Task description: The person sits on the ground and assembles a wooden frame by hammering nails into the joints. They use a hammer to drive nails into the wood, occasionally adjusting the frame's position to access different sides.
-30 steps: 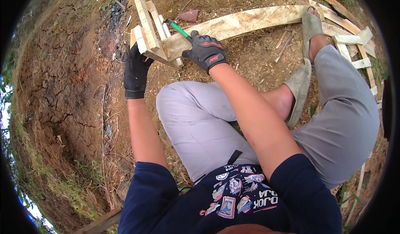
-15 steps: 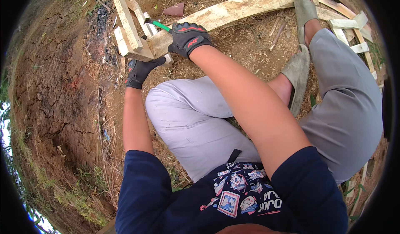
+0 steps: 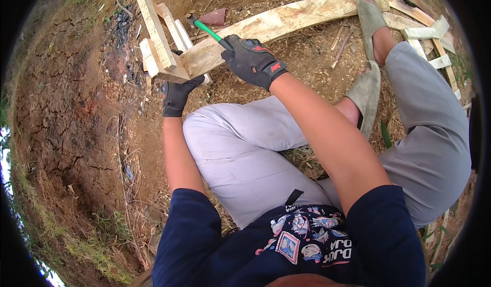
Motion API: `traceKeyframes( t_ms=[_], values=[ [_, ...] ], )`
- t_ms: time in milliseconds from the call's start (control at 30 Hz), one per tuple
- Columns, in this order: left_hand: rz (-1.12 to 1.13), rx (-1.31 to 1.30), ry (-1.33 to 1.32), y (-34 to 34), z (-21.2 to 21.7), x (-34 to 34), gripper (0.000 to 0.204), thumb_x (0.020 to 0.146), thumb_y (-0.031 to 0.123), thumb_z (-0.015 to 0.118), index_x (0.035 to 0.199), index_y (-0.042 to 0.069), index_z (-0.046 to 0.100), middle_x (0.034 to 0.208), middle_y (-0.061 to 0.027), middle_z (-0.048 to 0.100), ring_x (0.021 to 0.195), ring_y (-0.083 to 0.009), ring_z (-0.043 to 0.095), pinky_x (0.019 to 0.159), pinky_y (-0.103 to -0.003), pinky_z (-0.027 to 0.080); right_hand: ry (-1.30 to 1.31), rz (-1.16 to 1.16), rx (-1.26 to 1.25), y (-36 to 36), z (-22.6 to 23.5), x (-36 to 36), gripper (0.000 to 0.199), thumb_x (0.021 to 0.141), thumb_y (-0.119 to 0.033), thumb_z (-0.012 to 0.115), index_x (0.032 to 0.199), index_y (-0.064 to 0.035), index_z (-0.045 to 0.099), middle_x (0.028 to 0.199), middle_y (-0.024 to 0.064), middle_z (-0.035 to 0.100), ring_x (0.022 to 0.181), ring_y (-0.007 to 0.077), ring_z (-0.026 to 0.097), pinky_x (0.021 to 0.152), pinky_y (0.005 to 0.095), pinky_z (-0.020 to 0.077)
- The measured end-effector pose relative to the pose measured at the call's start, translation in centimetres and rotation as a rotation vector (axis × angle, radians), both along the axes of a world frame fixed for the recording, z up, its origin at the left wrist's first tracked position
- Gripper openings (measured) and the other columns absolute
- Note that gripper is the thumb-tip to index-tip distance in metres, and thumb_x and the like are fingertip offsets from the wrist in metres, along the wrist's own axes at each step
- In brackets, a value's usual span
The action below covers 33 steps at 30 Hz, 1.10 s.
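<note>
My right hand (image 3: 254, 62), in a black glove, is closed around the green handle of a hammer (image 3: 208, 31). The dark hammer head is raised above the near end of a long wooden plank (image 3: 286, 19). A short wooden board (image 3: 175, 72) meets that end crosswise, with a narrower wooden strip (image 3: 154, 26) running away from me on its upper side. My gloved left hand (image 3: 178, 96) grips the short board from below, close to the joint. Its thumb lies along the near face, and most of its fingers are hidden behind the wood.
My sandalled foot (image 3: 371, 23) presses on the plank's far part. Nailed wooden slats (image 3: 427, 33) lie at the far right. A reddish-brown shard (image 3: 213, 17) lies beyond the plank. Wood chips and two thin sticks (image 3: 341, 48) are scattered on the soil.
My right hand has drawn back toward the right with the hammer, so more of the green handle shows. My left hand and the joined boards have shifted slightly nearer.
</note>
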<state>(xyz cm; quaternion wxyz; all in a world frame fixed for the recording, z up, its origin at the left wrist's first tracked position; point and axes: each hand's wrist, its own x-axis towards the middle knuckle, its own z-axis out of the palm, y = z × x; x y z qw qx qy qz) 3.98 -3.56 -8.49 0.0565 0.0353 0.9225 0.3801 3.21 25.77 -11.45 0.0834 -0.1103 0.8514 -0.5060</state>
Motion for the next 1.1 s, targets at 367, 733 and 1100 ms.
traceKeyframes(
  t_ms=[367,733,1100],
  values=[
    [-0.057,-0.035,0.099,-0.3,-0.9,-0.7,0.076,0.071,0.035,0.1,0.128,-0.002,0.067,0.113,-0.0139,0.077,0.1,-0.0274,0.074,0.091,-0.043,0.058,0.084,-0.113,-0.217,-0.8,3.9,9.3,0.036,0.111,-0.029,0.052,0.136,-0.0048,0.06,0.091,0.0116,0.069,0.076,0.0286,0.07,0.073,0.0447,0.0542],
    [-0.048,-0.168,0.169,-1.6,-1.3,-0.9,0.08,0.066,0.046,0.101,0.118,-0.006,0.07,0.105,-0.0172,0.078,0.093,-0.0292,0.075,0.084,-0.045,0.06,0.193,-0.124,-0.132,-5.7,2.3,10.6,0.033,0.103,-0.019,0.06,0.132,-0.0028,0.059,0.089,0.0178,0.073,0.075,0.0363,0.073,0.069,0.0477,0.0568],
    [-0.067,-0.091,0.226,-0.2,-0.4,-0.6,0.079,0.066,0.043,0.101,0.121,-0.005,0.069,0.109,-0.0167,0.077,0.098,-0.0291,0.075,0.087,-0.044,0.059,0.182,-0.158,-0.097,-5.5,2.5,10.2,0.033,0.103,-0.021,0.061,0.13,-0.0022,0.062,0.094,0.0191,0.072,0.076,0.0371,0.072,0.068,0.0468,0.0566]
  ],
)
